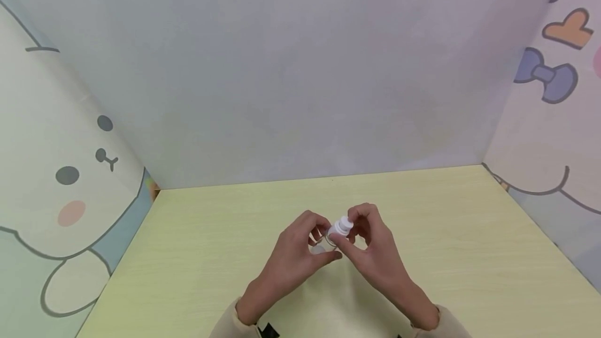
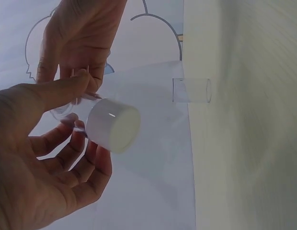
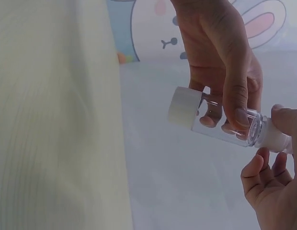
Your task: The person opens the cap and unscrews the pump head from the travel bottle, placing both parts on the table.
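Observation:
Both hands are on a small clear bottle (image 3: 225, 130) with a white base (image 3: 184, 108) and a white top (image 1: 345, 225). My left hand (image 1: 300, 254) grips its transparent body between thumb and fingers. My right hand (image 1: 375, 249) pinches the white collar (image 3: 273, 137) at the neck. The bottle tilts above the table, its top leaning up and to the right in the head view. Facing the left wrist camera is the underside of the white base (image 2: 120, 127).
A clear open-looking cylinder, like a cap (image 2: 191, 90), stands on the pale wooden table (image 1: 225, 228) in the left wrist view. A plain light wall (image 1: 300, 77) rises behind the table, with cartoon-printed panels (image 1: 70, 171) at both sides.

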The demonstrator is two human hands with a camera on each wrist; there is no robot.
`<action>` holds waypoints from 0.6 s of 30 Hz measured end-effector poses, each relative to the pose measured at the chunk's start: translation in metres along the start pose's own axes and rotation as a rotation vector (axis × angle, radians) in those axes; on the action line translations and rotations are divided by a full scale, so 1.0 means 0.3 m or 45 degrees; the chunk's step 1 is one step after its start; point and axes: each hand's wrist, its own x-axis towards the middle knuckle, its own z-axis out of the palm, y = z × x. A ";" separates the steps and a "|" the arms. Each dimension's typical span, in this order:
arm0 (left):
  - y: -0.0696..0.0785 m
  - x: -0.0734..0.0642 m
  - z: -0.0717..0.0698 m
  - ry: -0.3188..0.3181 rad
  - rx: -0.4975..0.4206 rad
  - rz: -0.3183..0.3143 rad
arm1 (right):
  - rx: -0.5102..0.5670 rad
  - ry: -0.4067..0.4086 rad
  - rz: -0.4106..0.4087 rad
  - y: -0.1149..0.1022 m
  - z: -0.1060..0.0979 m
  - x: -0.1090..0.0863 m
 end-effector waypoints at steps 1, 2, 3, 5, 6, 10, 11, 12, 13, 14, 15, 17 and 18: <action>0.001 0.000 -0.001 0.002 0.002 0.002 | -0.005 -0.004 -0.015 0.001 -0.002 0.001; 0.001 0.001 -0.002 0.003 0.005 0.004 | -0.008 -0.011 -0.027 0.002 -0.005 0.002; 0.000 0.001 -0.004 0.004 0.005 0.004 | -0.007 -0.018 -0.047 0.004 -0.007 0.003; -0.002 0.002 -0.008 0.005 0.005 -0.001 | 0.005 -0.035 -0.084 0.008 -0.010 0.005; -0.003 0.002 -0.009 0.006 0.005 -0.004 | 0.015 -0.047 -0.089 0.009 -0.012 0.006; -0.010 0.004 -0.014 0.007 -0.003 -0.015 | 0.050 -0.102 -0.119 0.010 -0.016 0.009; -0.011 0.005 -0.015 0.009 -0.007 -0.017 | 0.052 -0.114 -0.123 0.010 -0.017 0.010; -0.012 0.005 -0.015 0.010 -0.011 -0.018 | 0.051 -0.123 -0.127 0.009 -0.018 0.010; -0.013 0.005 -0.015 0.011 -0.016 -0.019 | 0.043 -0.129 -0.131 0.008 -0.018 0.010; -0.014 0.006 -0.015 0.012 -0.019 -0.017 | 0.033 -0.132 -0.131 0.008 -0.019 0.010; -0.014 0.007 -0.014 0.011 -0.019 -0.016 | 0.023 -0.130 -0.131 0.007 -0.019 0.010; -0.013 0.008 -0.013 0.009 -0.024 -0.014 | 0.014 -0.116 -0.121 0.006 -0.019 0.010; -0.013 0.008 -0.012 0.009 -0.026 -0.013 | 0.010 -0.106 -0.113 0.005 -0.018 0.010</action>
